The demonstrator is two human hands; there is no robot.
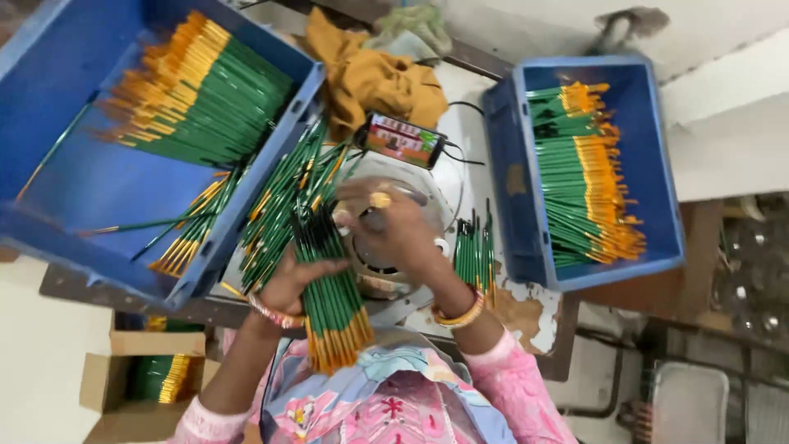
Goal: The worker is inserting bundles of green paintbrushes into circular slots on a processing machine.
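gripping a thick bundle of green brushes (329, 284), left hand (292, 284) fingers curled round it; right hand (386, 234) pinching one brush; the loosely held bundle could fan out and spill.

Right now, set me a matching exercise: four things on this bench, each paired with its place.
Things:
1. phone
2. mustard cloth
3. cardboard box
4. bundle of green brushes

Places:
A. in the left hand
B. low at the left, under the bench edge
C. between the two blue crates, lying flat
D. behind the phone, crumpled

Pairs: 1-C, 2-D, 3-B, 4-A
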